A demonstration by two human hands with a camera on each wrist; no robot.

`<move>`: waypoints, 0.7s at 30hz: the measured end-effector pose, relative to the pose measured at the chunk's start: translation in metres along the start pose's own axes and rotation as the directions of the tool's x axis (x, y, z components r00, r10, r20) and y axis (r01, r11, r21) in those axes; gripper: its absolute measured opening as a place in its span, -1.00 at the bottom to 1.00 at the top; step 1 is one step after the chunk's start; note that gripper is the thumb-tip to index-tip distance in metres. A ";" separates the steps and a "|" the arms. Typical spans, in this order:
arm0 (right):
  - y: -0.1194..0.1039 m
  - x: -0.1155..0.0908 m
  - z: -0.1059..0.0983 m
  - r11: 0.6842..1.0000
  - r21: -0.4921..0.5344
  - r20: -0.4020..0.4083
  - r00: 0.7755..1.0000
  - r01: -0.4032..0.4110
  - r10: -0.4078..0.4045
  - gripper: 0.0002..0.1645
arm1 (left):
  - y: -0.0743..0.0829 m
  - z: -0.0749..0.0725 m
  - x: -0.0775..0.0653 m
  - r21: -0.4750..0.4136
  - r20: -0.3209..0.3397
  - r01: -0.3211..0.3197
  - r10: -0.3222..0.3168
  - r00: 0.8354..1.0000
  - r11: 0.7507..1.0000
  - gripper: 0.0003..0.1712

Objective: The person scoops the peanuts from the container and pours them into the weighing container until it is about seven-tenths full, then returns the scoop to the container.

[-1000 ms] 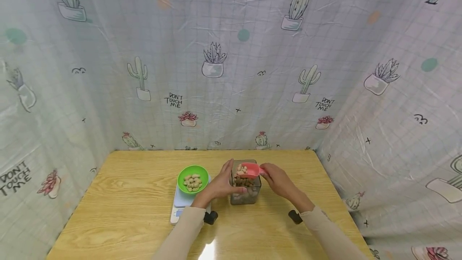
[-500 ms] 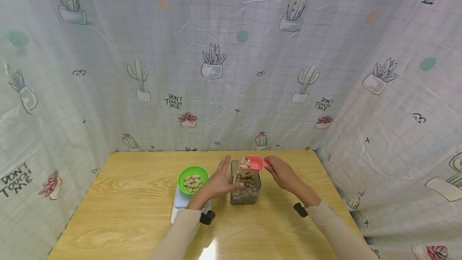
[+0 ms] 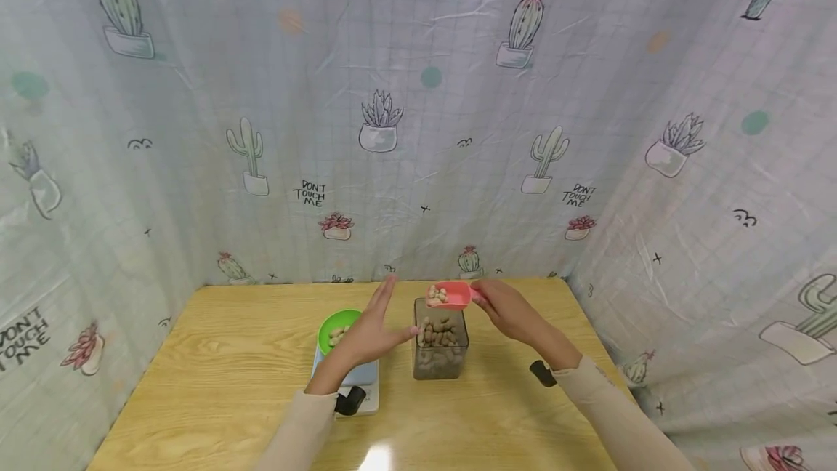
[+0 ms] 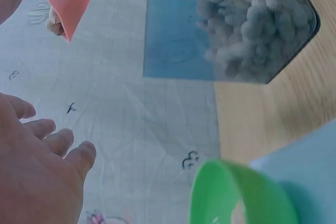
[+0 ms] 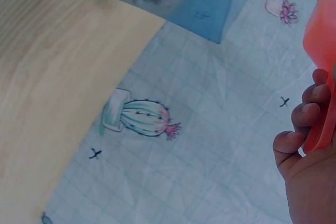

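A red scoop [image 3: 459, 295] with several peanuts [image 3: 437, 296] in it is held by its handle in my right hand [image 3: 508, 310], above the far part of a clear grey container [image 3: 439, 363]. More peanuts fill the lower part of that container. My left hand [image 3: 363, 335] is spread in the air left of the container, fingers straight and thumb near its rim, holding nothing. Partly hidden behind this hand, a green bowl [image 3: 325, 347] with peanuts sits on a kitchen scale [image 3: 370, 396]. In the right wrist view, curled fingers [image 5: 306, 115] wrap the scoop's handle.
The wooden table [image 3: 235, 376] extends left and right of the container and scale. Behind it hangs a cactus-print curtain [image 3: 418, 187], which also closes in both sides. A black strap mount [image 3: 349, 401] sits at the left wrist.
The scoop has risen out of the container with peanuts in it. My left hand has come off the container and moved left toward the green bowl. The head view has tilted slightly up.
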State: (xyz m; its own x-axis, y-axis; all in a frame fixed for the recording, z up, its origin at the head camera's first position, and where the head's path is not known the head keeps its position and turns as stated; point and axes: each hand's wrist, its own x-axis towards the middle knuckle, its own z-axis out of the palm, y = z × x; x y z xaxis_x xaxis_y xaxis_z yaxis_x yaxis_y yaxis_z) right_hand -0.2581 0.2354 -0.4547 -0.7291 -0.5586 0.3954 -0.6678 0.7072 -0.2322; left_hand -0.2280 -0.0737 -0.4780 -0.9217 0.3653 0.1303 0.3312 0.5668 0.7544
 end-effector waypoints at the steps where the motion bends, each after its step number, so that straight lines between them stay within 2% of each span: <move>1: -0.002 0.001 -0.001 1.000 -0.002 0.001 1.000 -0.001 0.001 -0.79 | 0.000 -0.003 -0.002 0.000 -0.001 -0.002 0.002 1.000 1.000 0.20; 6: -0.009 0.010 -0.003 1.000 -0.020 -0.002 1.000 0.003 -0.003 -0.80 | -0.006 -0.017 -0.013 0.015 -0.044 -0.029 0.029 0.999 0.999 0.17; 10: -0.017 0.020 0.001 0.999 -0.009 0.007 0.999 0.032 -0.032 -0.81 | -0.017 -0.027 -0.021 0.064 -0.095 -0.032 0.038 0.995 0.997 0.16; 21: -0.033 0.039 0.012 1.000 0.016 0.040 0.999 0.002 -0.003 -0.74 | -0.048 -0.045 -0.041 0.080 -0.146 0.017 -0.005 0.989 0.997 0.21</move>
State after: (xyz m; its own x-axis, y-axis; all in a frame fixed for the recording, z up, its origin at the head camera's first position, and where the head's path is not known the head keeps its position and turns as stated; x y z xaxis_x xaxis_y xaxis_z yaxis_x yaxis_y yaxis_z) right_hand -0.2659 0.1849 -0.4423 -0.7326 -0.5773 0.3605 -0.6716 0.6990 -0.2455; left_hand -0.2156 -0.1488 -0.4909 -0.9429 0.2509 0.2190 0.3308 0.6299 0.7027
